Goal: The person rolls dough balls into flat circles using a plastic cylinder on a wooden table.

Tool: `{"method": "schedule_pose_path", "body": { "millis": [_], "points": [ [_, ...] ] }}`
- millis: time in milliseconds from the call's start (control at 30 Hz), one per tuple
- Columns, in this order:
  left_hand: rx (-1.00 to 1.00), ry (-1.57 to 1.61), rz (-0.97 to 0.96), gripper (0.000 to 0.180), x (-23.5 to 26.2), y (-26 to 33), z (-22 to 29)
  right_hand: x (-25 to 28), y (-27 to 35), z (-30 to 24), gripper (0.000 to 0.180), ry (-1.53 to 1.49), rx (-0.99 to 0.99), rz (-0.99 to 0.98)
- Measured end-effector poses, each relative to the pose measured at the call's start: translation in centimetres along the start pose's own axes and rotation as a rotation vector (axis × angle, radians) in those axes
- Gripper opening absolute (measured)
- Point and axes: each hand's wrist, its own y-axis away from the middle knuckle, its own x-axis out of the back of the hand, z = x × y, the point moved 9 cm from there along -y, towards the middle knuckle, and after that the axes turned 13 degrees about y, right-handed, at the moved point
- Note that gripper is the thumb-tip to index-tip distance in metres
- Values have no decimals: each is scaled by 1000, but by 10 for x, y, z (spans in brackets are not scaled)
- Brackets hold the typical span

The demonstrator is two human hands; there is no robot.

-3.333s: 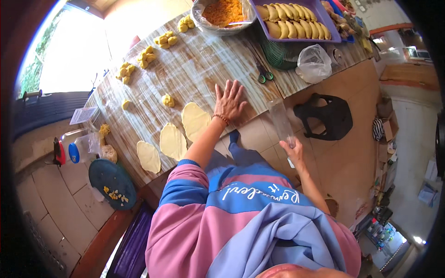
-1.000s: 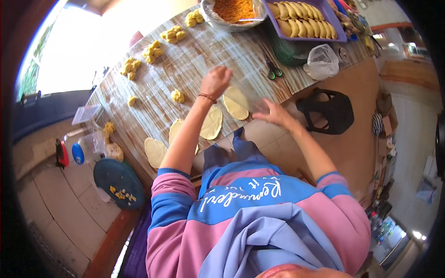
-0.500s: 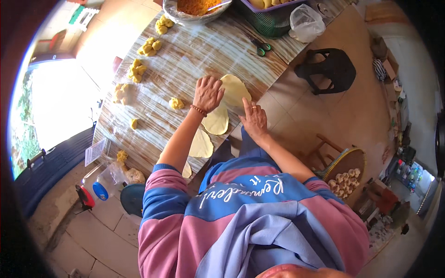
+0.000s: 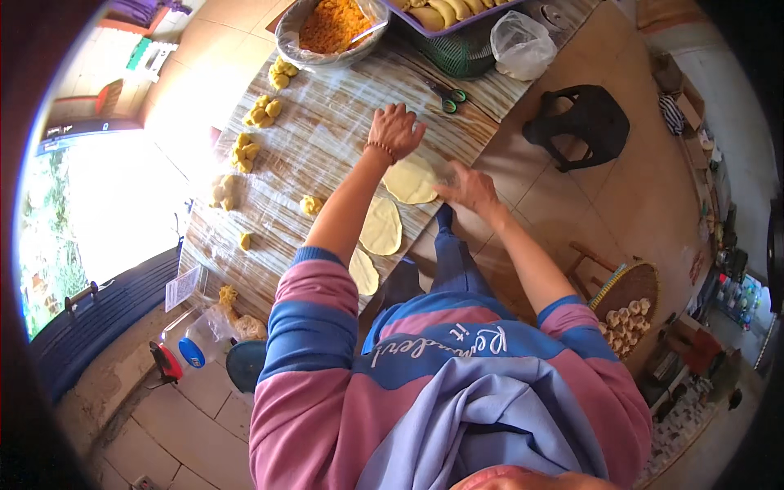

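Note:
A thin round sheet of dough (image 4: pixel 411 180) lies flat on the wood-patterned table (image 4: pixel 306 122), near its right edge. Just beyond it, my left hand (image 4: pixel 395 131) is open, fingers and thumb spread, holding nothing. At the sheet's right side is my right hand (image 4: pixel 474 193); its fingertips are smeared by motion, so any grip or touch is unclear. More flat dough rounds run toward me in a row, one (image 4: pixel 381 227) beside the first and another (image 4: pixel 364 272) partly behind my left arm. A yellow dough lump (image 4: pixel 311 205) sits left of my forearm.
Dough-ball clusters (image 4: pixel 261 111) line the table's far left side. At the back are a bowl of orange filling (image 4: pixel 331 28), a purple tray (image 4: pixel 445 16), scissors (image 4: pixel 447 96) and a plastic bag (image 4: pixel 523 45). A black stool (image 4: pixel 576 128) and a woven tray (image 4: pixel 629 290) stand to the right.
My left hand has lifted off the dough's left edge and moved farther away and to the right, its fingers spreading. My right hand has shifted slightly right and is now blurred.

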Motion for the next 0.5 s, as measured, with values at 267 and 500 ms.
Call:
{"method": "schedule_pose_path", "body": {
  "millis": [267,500],
  "points": [
    [-136,76,127,28,3,84,17,6,64,-34,71,236,71,267],
    [25,300,206,19,30,143,-6,18,44,-44,75,164,351,114]
  ]
}}
